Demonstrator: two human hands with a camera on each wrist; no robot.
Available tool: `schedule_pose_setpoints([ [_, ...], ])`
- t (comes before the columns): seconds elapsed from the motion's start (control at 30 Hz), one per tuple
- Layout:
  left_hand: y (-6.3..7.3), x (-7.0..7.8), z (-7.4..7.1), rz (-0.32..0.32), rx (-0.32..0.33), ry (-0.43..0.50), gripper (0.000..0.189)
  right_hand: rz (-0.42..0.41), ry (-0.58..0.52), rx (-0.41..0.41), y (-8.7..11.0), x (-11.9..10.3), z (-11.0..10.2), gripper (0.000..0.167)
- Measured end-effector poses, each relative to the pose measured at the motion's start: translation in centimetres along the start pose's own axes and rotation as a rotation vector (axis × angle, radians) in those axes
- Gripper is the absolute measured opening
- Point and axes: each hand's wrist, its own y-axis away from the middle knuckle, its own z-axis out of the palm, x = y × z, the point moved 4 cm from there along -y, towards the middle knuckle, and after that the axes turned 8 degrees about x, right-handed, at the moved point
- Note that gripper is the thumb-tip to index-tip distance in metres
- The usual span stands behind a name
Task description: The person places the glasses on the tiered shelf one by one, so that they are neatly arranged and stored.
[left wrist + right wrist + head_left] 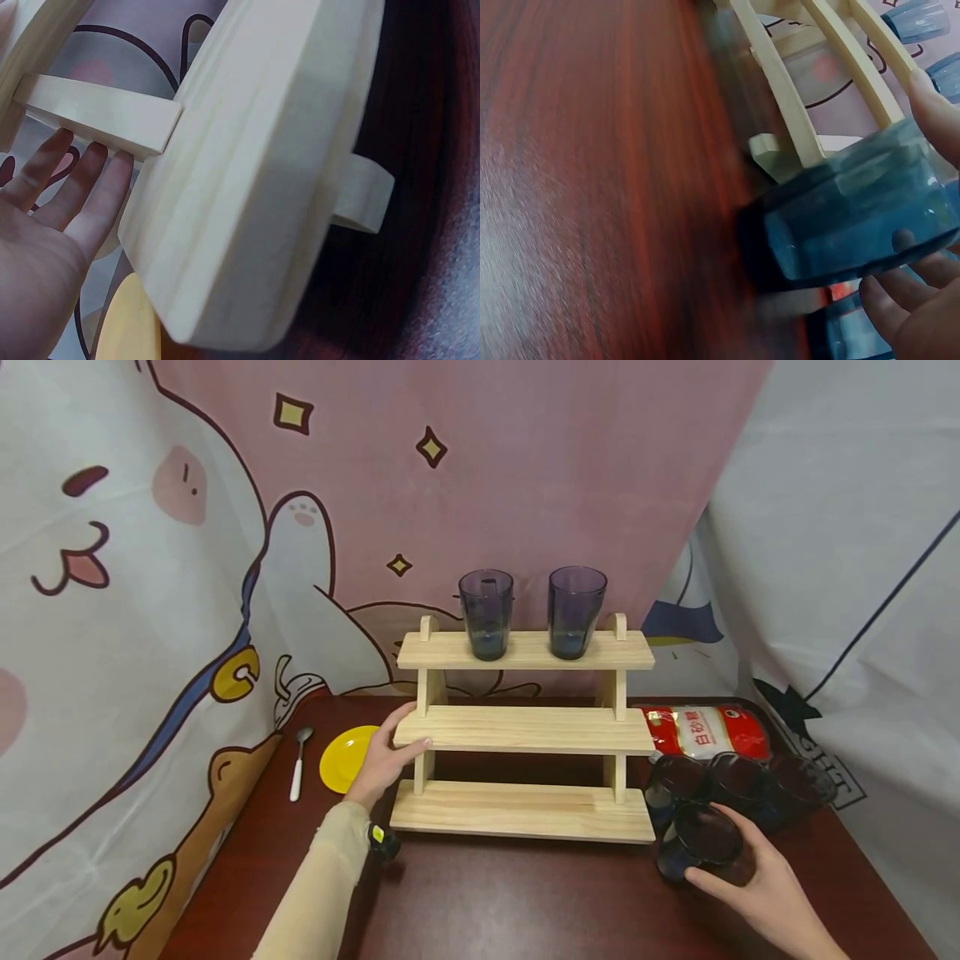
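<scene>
A three-tier wooden display shelf [525, 729] stands on the table, with two bluish-purple glasses [487, 614] upright on its top board. My left hand [382, 764] grips the shelf's left end, thumb on the middle board. In the left wrist view its fingertips [94, 154] touch a wooden upright. At the shelf's lower right, my right hand [772, 881] holds a dark blue glass [855, 210] by its sides, between thumb and fingers. Whether that glass's base touches the table I cannot tell. Right behind it are three more dark glasses [738, 781], close together.
A red and white bag [705, 731] lies behind the dark glasses at the right. Left of the shelf are a yellow plate [345, 760] and a spoon [297, 768] with a white handle. Patterned cloth [525, 485] hangs behind and beside the dark red-brown table [525, 902].
</scene>
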Motion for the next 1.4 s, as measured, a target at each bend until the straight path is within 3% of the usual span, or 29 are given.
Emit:
schedule_pose_setpoints([
  [0.43,-0.1,0.0,0.0,0.001,-0.003,-0.012,0.071,-0.005,-0.076,0.105,0.2,0.3,1.2,0.101],
  [0.73,0.0,0.0,0.1,0.004,0.005,-0.006,0.070,-0.022,-0.189,0.124,0.5,0.4,1.5,0.097],
  [1.3,-0.1,-0.1,-0.1,-0.022,-0.008,-0.003,0.071,0.131,-0.225,0.088,1.5,1.0,1.5,0.099],
  [1.4,-0.1,-0.1,-0.1,-0.022,-0.008,-0.002,0.071,0.123,-0.210,0.085,1.9,0.5,1.3,0.101],
])
